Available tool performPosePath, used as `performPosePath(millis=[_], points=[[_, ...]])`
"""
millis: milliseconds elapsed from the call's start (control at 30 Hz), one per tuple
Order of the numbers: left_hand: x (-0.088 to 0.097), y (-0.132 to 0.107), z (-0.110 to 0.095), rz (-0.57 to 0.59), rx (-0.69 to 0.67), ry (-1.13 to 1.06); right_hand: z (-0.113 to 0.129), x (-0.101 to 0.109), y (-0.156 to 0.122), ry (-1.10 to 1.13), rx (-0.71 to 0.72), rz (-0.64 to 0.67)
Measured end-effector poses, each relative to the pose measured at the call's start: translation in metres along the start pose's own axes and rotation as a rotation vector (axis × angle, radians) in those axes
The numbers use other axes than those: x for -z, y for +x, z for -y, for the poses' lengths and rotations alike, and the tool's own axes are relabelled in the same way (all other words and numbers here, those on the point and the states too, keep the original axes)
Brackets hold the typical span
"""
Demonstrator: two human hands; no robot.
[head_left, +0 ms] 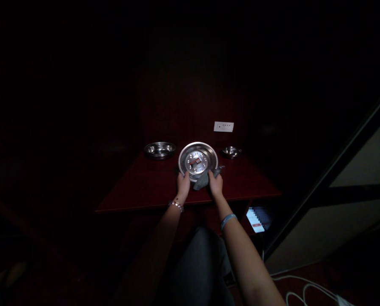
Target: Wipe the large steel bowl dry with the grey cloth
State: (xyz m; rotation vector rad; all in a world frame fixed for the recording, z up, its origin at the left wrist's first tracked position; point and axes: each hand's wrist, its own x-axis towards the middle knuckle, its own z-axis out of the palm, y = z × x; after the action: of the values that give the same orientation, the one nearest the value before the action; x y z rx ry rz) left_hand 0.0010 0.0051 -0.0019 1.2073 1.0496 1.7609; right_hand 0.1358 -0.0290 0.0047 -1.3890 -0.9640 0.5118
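Note:
A round steel bowl (211,158) with a red-and-dark sticker on its inner base is held up over the table, tilted so its inside faces me. My left hand (183,185) grips the lower left of its rim, thumb on the inner side. At the lower right, my right hand (215,183) is closed round a grey cloth (201,181) and presses it against the rim. Part of the cloth hangs below the bowl. The fingers behind the bowl are hidden.
On the dark red table (126,189), a wide steel bowl (160,156) stands at the back left and a smaller steel bowl (232,153) at the back right. A white socket plate (223,126) is on the wall. A lit phone (255,221) lies lower right, with white cables (304,282) below.

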Motion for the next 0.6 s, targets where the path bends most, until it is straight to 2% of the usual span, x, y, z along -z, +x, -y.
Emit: performPosePath(millis=[133, 600], points=[[0.0003, 0.0004, -0.0014, -0.042, -0.005, -0.024, 0.0001, 0.0002, -0.0002, 0.019, -0.002, -0.014], [0.0005, -0.0037, -0.006, -0.012, -0.013, 0.016, 0.0014, 0.0019, -0.0006, -0.041, -0.026, 0.022]])
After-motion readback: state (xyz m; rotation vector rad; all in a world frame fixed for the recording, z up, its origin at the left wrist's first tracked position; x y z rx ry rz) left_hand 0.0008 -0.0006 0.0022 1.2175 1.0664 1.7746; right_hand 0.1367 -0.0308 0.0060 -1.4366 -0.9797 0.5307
